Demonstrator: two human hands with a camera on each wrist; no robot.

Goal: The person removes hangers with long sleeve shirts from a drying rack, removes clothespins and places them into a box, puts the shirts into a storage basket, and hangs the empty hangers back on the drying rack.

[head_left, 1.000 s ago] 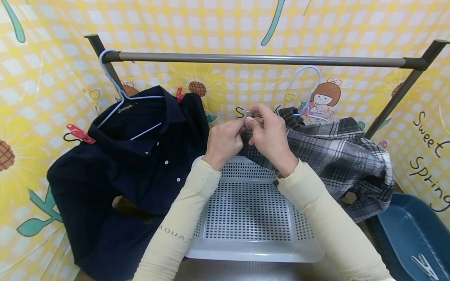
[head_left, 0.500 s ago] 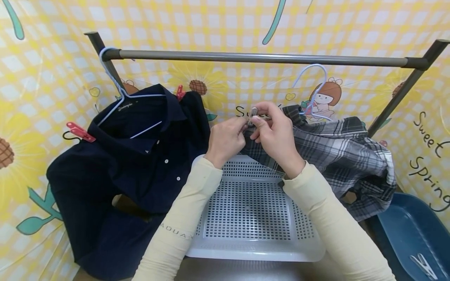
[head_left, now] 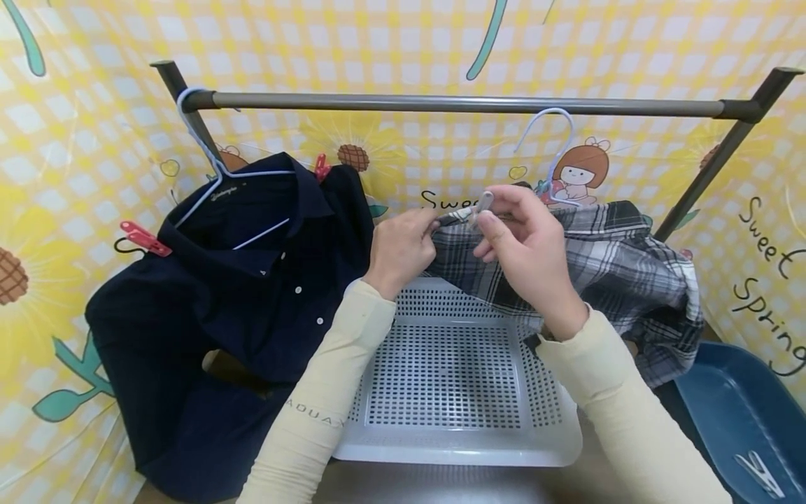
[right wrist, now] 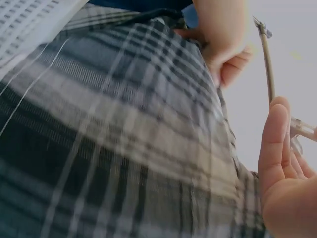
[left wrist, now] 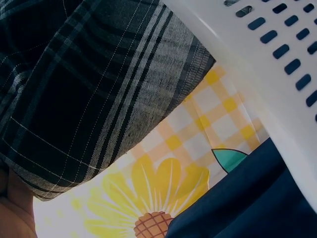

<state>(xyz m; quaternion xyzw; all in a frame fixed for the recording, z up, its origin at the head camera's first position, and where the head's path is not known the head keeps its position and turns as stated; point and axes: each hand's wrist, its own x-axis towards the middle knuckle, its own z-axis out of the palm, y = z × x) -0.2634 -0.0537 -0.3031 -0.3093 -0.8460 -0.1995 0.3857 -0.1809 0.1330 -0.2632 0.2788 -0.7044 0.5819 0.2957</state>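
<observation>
My left hand (head_left: 403, 248) pinches the edge of a grey-and-black plaid shirt (head_left: 604, 259). In the left wrist view the shirt's lower corner (left wrist: 114, 99) hangs beside that hand (left wrist: 17, 208). Between the thumb and fingers of my right hand (head_left: 529, 245) is a small pale clothespin (head_left: 483, 203), held upright a little right of the left hand. The right wrist view has the right hand (right wrist: 287, 163) with the clip (right wrist: 296, 136) partly hidden by its fingers. A pale blue wire hanger (head_left: 557, 140) stands out of the shirt's collar.
A grey metal rail (head_left: 378, 102) runs across the back. At left hangs a navy shirt (head_left: 208, 301) on a hanger, with red clothespins (head_left: 145, 239). A white perforated basket (head_left: 456, 448) sits below my hands. A blue tub (head_left: 724, 392) at right holds white clothespins (head_left: 758, 476).
My right hand has drawn away to the right from the left hand, carrying the clothespin. The left hand has stayed nearly in place on the shirt's edge.
</observation>
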